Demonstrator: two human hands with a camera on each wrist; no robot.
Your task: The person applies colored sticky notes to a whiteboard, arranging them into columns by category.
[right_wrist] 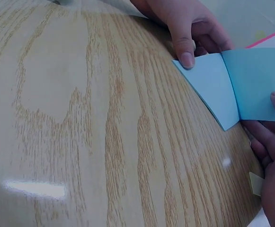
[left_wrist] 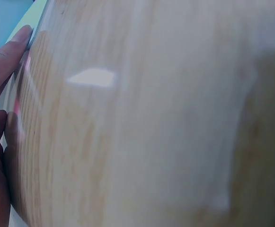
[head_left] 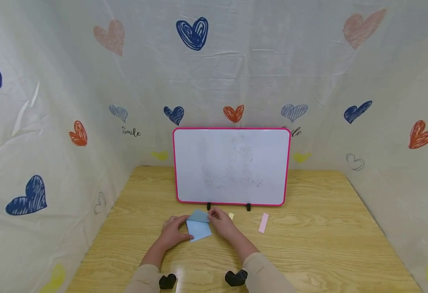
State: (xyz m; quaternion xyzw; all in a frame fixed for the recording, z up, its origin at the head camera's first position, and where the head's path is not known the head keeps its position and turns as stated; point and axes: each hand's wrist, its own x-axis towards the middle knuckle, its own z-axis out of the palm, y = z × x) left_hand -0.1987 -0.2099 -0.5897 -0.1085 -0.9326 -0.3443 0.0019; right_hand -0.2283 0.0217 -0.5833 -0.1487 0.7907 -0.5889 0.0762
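A blue sticky note pad [head_left: 199, 231] lies in front of the whiteboard. Along its left side my left hand [head_left: 172, 232] grips it, the thumb pressing on the near corner in the right wrist view. The top sheet [right_wrist: 254, 82] is bent up from the pad at a fold across its far side. My right hand [head_left: 222, 224] pinches this sheet by its right edge, thumb on the face and fingers behind. In the left wrist view only part of the left hand [left_wrist: 0, 71] shows, at the left border with a bit of the blue paper.
A whiteboard [head_left: 232, 167] with a pink frame stands on black feet at the back. Right of the hands lies a pink paper strip [head_left: 263, 223]. A small yellow paper piece [head_left: 231, 216] is partly hidden by the right hand. Heart-printed cloth [head_left: 214, 81] surrounds the wooden table [head_left: 320, 244].
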